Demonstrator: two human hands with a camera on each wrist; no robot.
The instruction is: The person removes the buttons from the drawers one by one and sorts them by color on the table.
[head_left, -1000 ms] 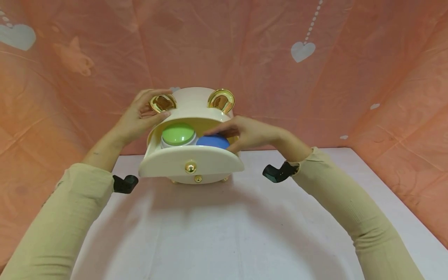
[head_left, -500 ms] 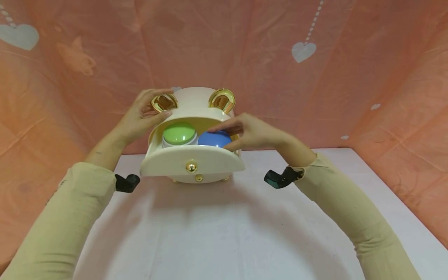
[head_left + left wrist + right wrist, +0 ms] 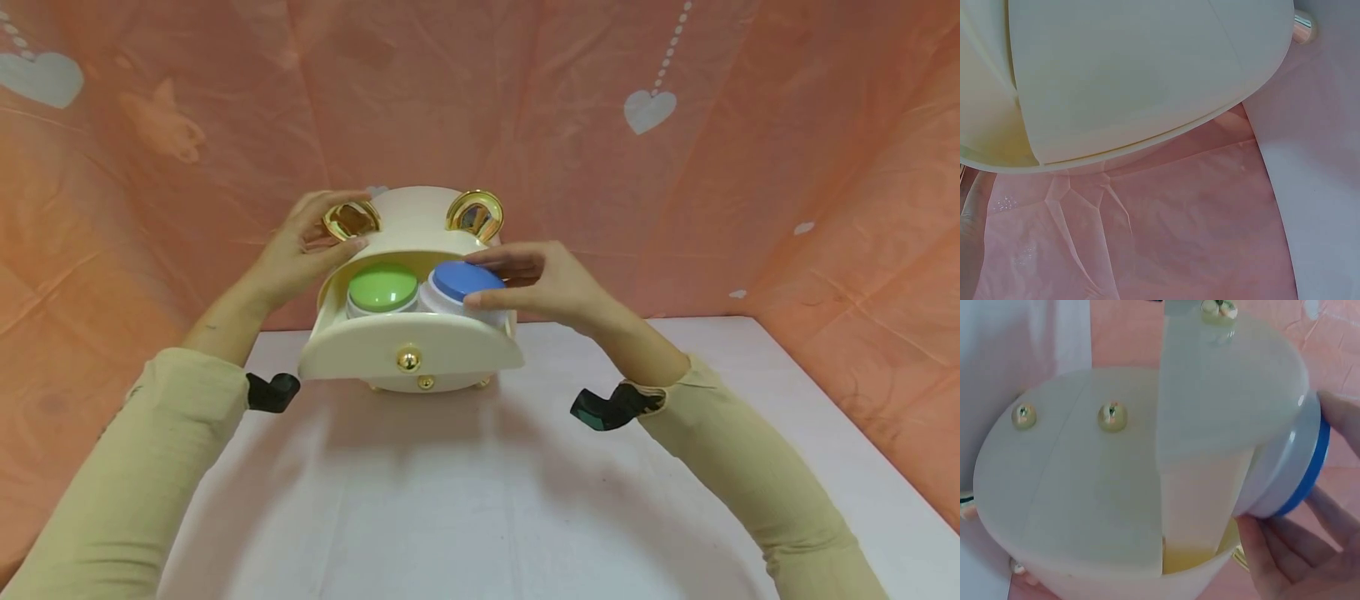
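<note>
Above the open drawer (image 3: 411, 350), right hand (image 3: 551, 287) fingers around blue-lidded jar (image 3: 465, 292); left hand (image 3: 303, 250) gripping cream box (image 3: 420, 221).

We are looking at a makeshift home recording corner, peach heart-print sheet (image 3: 645, 108) hanging at twelve o'clock, white-covered table (image 3: 465, 500) sitting below.

Head view looks down frontally; wrist views sit close, seemingly beneath, sharing the box (image 3: 411, 242).
</note>
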